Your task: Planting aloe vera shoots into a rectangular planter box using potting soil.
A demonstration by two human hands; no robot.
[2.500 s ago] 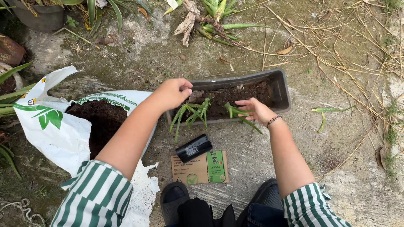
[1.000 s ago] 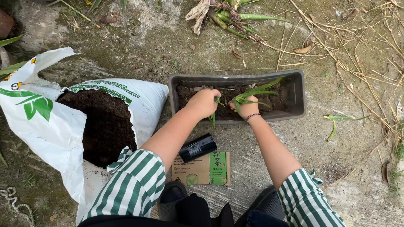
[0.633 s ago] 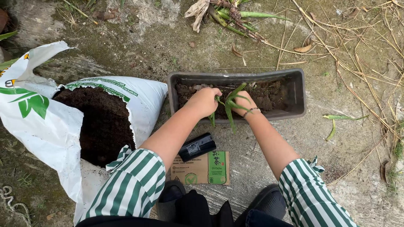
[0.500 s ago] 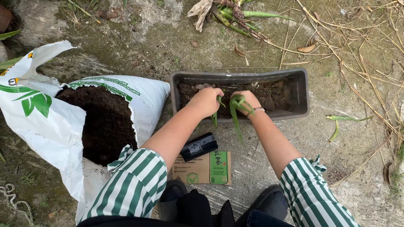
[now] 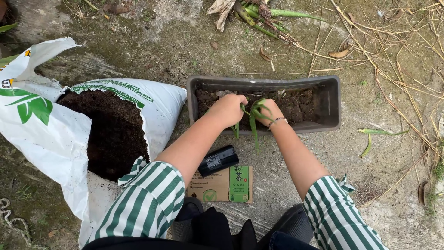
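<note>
A dark grey rectangular planter (image 5: pixel 331 107) partly filled with soil sits on the concrete ground. My left hand (image 5: pixel 228 109) and my right hand (image 5: pixel 267 111) meet over the planter's front middle, both closed around a small plant with long green leaves (image 5: pixel 253 121) that droop over the planter's front wall. A beaded bracelet is on my right wrist. The plant's roots are hidden by my hands.
A large white sack (image 5: pixel 55 139) lies open on the left, full of dark soil (image 5: pixel 113 132). A black cylinder (image 5: pixel 218 160) and a flat brown and green carton (image 5: pixel 226 185) lie near my feet. Cut stalks (image 5: pixel 259 14) and dry straw (image 5: pixel 397 51) lie beyond the planter.
My hands drew together from apart and now hold the plant at the planter's front middle. The leaves, earlier spread and upright, now hang down over the front wall.
</note>
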